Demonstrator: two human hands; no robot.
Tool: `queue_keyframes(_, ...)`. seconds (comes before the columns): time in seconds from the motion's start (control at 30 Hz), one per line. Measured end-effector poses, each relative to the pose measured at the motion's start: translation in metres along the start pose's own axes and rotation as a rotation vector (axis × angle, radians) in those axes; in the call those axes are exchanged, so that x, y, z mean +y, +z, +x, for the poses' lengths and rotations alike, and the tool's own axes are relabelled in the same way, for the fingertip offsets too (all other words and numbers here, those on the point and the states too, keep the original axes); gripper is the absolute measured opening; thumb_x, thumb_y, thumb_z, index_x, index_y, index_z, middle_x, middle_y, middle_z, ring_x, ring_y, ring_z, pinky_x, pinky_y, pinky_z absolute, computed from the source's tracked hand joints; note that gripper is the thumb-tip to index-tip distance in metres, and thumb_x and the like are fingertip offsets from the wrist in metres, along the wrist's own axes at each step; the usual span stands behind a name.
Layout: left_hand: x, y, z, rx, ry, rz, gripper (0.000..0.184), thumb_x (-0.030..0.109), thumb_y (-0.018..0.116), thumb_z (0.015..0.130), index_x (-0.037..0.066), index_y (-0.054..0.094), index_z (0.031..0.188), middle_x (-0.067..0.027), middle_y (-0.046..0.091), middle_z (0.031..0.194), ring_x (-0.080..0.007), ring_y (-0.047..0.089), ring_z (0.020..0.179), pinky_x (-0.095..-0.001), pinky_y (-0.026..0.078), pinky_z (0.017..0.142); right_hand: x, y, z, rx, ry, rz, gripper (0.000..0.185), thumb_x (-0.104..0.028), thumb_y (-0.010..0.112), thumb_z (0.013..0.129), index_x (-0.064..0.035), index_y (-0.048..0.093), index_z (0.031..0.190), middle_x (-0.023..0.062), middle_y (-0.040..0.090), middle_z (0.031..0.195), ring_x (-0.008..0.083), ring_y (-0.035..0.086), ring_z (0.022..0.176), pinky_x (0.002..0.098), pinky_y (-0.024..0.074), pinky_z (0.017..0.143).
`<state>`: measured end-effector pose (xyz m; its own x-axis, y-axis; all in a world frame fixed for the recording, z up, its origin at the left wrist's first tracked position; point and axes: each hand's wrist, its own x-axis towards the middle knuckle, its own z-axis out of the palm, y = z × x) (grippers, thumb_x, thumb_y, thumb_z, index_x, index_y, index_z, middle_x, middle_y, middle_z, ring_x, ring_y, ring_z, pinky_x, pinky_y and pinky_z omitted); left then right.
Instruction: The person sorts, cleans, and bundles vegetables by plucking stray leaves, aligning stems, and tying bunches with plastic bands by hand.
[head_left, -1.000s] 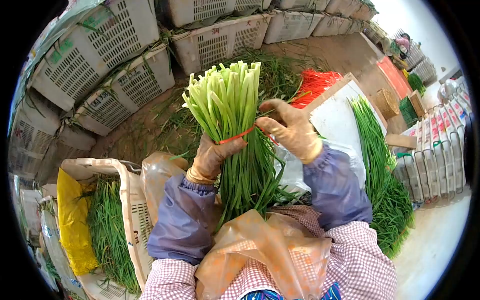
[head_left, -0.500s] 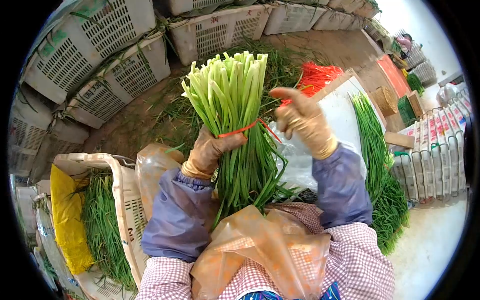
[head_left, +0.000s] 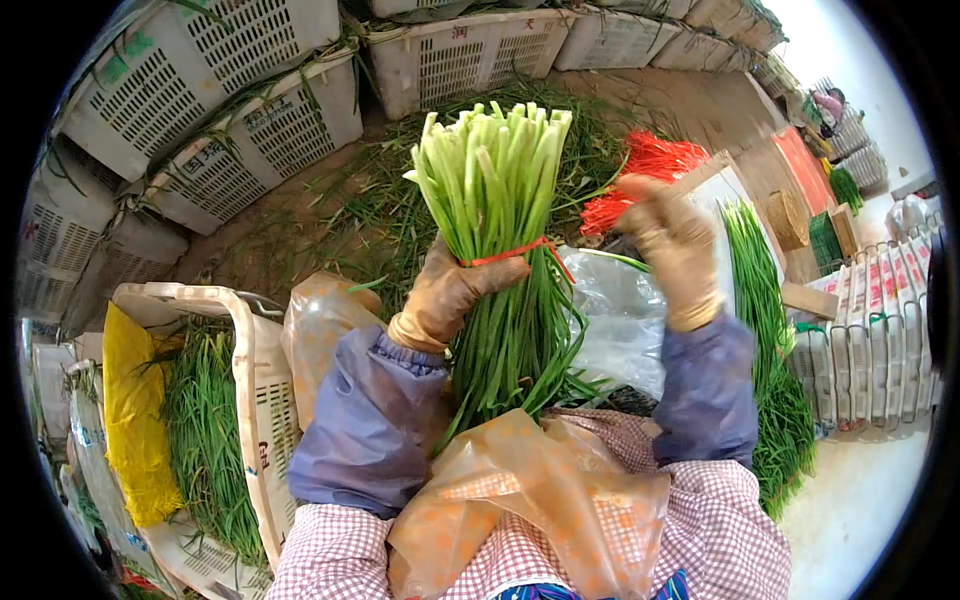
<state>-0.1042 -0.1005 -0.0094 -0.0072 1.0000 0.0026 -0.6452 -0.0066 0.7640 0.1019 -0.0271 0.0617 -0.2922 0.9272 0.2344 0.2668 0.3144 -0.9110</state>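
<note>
Item: one bunch of green stalks (head_left: 515,310), upright in front of the body, pale cut ends up, dark leaves hanging toward the lap; we find it gripped in the gloved left hand (head_left: 445,295), fingers closed about its middle. Item: one red tie (head_left: 503,254), around the bunch just above the thumb, a loose end to the right. Item: the gloved right hand (head_left: 678,248), apart from the bunch and blurred, near a heap of red strips (head_left: 665,155); we cannot tell how wide its fingers stand or whether they hold anything. Nearby we list clear plastic (head_left: 612,305), a white board (head_left: 720,185) and a row of loose greens (head_left: 770,370). At left we enter a white crate (head_left: 243,390) containing greens (head_left: 212,430) and a yellow sack (head_left: 135,425).
</note>
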Motion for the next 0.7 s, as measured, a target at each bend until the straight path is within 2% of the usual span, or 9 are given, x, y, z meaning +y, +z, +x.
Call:
queue_keyframes(0.07, -0.003, 0.001, 0.003, -0.006, 0.020, 0.030, 0.058, 0.005, 0.076, 0.069, 0.003, 0.050, 0.120, -0.0063, 0.060, 0.110, -0.0172, 0.058, 0.098, -0.0315, 0.047, 0.087, -0.010, 0.028, -0.012, -0.118, -0.341, -0.267, 0.029, 0.002, 0.062, 0.079, -0.0032, 0.061, 0.107, 0.0042, 0.068, 0.089, 0.0091, 0.061, 0.070, 0.0238, 0.0511, 0.066)
queue_keyframes(0.1, -0.005, -0.001, 0.003, -0.008, 0.029, 0.065, 0.057, 0.007, 0.077, 0.070, 0.003, 0.050, 0.120, -0.0062, 0.060, 0.110, -0.0169, 0.058, 0.098, -0.0311, 0.047, 0.086, -0.010, 0.045, -0.017, -0.128, -0.435, -0.204, 0.029, -0.005, 0.070, 0.078, -0.0029, 0.063, 0.106, 0.0056, 0.068, 0.091, 0.0111, 0.063, 0.076, 0.0256, 0.0514, 0.069)
queue_keyframes(0.17, -0.009, -0.006, 0.000, 0.022, 0.000, 0.111, 0.061, 0.014, 0.079, 0.070, 0.003, 0.048, 0.121, -0.0064, 0.059, 0.111, -0.0164, 0.057, 0.099, -0.0307, 0.046, 0.086, -0.016, 0.069, -0.014, -0.095, -0.664, -0.341, 0.028, -0.009, 0.072, 0.077, -0.0028, 0.063, 0.103, 0.0138, 0.067, 0.096, 0.0223, 0.067, 0.083, 0.0292, 0.0534, 0.072)
queue_keyframes(0.37, 0.000, -0.004, 0.000, 0.238, 0.048, 0.491, 0.067, 0.018, 0.079, 0.070, 0.002, 0.041, 0.123, -0.0092, 0.057, 0.114, -0.0176, 0.056, 0.099, -0.0309, 0.046, 0.086, -0.012, 0.095, -0.002, -0.070, -0.671, -0.670, 0.028, -0.007, 0.069, 0.074, -0.0056, 0.060, 0.101, 0.0102, 0.065, 0.080, 0.0258, 0.066, 0.072, 0.0305, 0.0528, 0.062)
queue_keyframes(0.43, -0.007, -0.007, 0.003, 0.199, 0.063, 0.368, 0.068, 0.017, 0.080, 0.069, 0.002, 0.041, 0.123, -0.0093, 0.057, 0.113, -0.0179, 0.056, 0.099, -0.0309, 0.047, 0.086, -0.005, 0.100, 0.007, -0.043, -0.764, -0.608, 0.018, -0.014, 0.062, 0.078, -0.0076, 0.057, 0.094, 0.0086, 0.055, 0.066, 0.0291, 0.059, 0.061, 0.0390, 0.0458, 0.055)
queue_keyframes(0.5, -0.014, -0.011, 0.005, 0.152, 0.076, 0.247, 0.068, 0.017, 0.080, 0.069, 0.002, 0.042, 0.123, -0.0095, 0.057, 0.113, -0.0181, 0.056, 0.099, -0.0310, 0.047, 0.086, -0.007, 0.094, 0.014, -0.059, -0.734, -0.629, 0.015, -0.004, 0.064, 0.077, -0.0067, 0.059, 0.091, 0.0097, 0.061, 0.069, 0.0229, 0.062, 0.058, 0.0311, 0.0491, 0.050)
queue_keyframes(0.57, -0.017, -0.014, 0.006, 0.105, 0.040, 0.202, 0.070, 0.016, 0.081, 0.068, 0.003, 0.041, 0.124, -0.0095, 0.057, 0.114, -0.0184, 0.056, 0.100, -0.0308, 0.047, 0.086, -0.007, 0.083, 0.019, -0.261, -0.570, -0.191, 0.005, -0.004, 0.061, 0.082, -0.0042, 0.058, 0.085, 0.0078, 0.058, 0.064, 0.0175, 0.056, 0.049, 0.0280, 0.0457, 0.045)
queue_keyframes(0.6, -0.014, -0.011, 0.005, 0.032, 0.071, 0.096, 0.066, 0.015, 0.081, 0.069, 0.004, 0.044, 0.122, -0.0082, 0.058, 0.112, -0.0179, 0.057, 0.099, -0.0304, 0.047, 0.086, -0.031, 0.063, 0.013, -0.470, -0.012, 0.162, 0.007, -0.005, 0.061, 0.084, -0.0019, 0.057, 0.080, 0.0048, 0.054, 0.059, 0.0133, 0.050, 0.045, 0.0254, 0.0415, 0.041)
queue_keyframes(0.7, -0.003, -0.008, 0.004, 0.048, 0.056, 0.231, 0.061, 0.013, 0.080, 0.069, 0.004, 0.048, 0.120, -0.0067, 0.061, 0.109, -0.0170, 0.058, 0.098, -0.0301, 0.047, 0.086, -0.036, 0.012, -0.001, -0.496, -0.153, 0.850, 0.013, -0.007, 0.058, 0.086, -0.0067, 0.051, 0.075, -0.0007, 0.041, 0.041, 0.0090, 0.037, 0.031, 0.0250, 0.0342, 0.032)
